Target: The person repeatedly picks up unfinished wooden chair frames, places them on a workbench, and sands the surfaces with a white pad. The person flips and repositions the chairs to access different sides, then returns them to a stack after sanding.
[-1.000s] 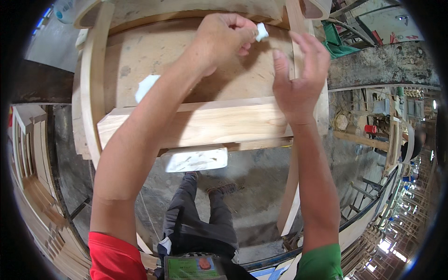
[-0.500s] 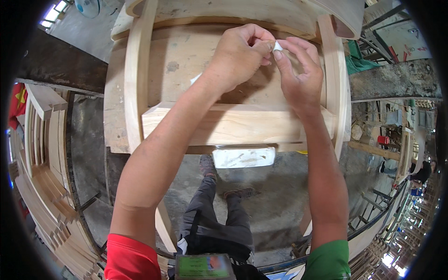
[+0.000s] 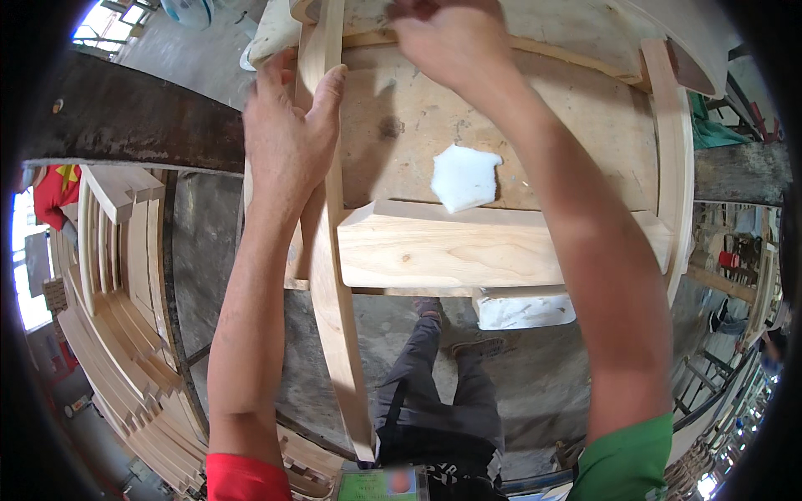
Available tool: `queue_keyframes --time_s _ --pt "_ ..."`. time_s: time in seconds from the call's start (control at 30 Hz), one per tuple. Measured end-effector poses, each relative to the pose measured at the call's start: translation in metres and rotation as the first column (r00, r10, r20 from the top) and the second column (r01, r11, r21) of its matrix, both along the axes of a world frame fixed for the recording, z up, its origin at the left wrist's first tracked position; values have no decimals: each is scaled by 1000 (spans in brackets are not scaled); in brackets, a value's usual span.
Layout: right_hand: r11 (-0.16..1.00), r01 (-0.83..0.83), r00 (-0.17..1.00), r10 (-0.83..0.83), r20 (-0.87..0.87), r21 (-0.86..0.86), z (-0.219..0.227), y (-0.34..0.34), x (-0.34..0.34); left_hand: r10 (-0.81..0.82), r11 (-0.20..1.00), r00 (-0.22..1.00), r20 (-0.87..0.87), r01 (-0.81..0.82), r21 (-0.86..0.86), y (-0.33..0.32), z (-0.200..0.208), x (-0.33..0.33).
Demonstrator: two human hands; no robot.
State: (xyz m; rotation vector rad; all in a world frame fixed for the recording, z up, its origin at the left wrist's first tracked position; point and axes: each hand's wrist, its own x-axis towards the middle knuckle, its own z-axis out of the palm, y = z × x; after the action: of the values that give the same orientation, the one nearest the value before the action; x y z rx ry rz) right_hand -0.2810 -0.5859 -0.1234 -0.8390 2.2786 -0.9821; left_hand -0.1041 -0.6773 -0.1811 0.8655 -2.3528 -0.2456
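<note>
A pale wooden chair frame lies on a worn board. My left hand is clasped over its left leg, thumb on the right side and fingers on the other. At the top edge, near the frame's curved far part, is my right hand. Its fingers are dark and smeared by motion, so what they hold, if anything, does not show. Between my arms a ragged white piece of soft padding lies on the board, just behind the frame's front rail.
A white block-like item sits below the board's near edge. Dark beams stand on both sides. Stacked curved wooden parts fill the left, and a person in red is beyond them. Green cloth hangs at the right.
My hands have come apart from a pinched white bit. The left went onto the frame's left leg, the right to the far edge. The white padding, mostly hidden before, now shows. The view has shifted.
</note>
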Motion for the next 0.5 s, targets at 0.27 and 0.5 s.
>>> queue_keyframes --time_s 0.27,0.5 --pt "972 -7 968 -53 -247 -237 -26 -59 -10 -58 937 993 -101 88 338 3 -4 -10" --pt "978 -20 988 -12 -151 -210 -36 -56 -20 -43 942 997 -68 64 330 4 -8 -9"
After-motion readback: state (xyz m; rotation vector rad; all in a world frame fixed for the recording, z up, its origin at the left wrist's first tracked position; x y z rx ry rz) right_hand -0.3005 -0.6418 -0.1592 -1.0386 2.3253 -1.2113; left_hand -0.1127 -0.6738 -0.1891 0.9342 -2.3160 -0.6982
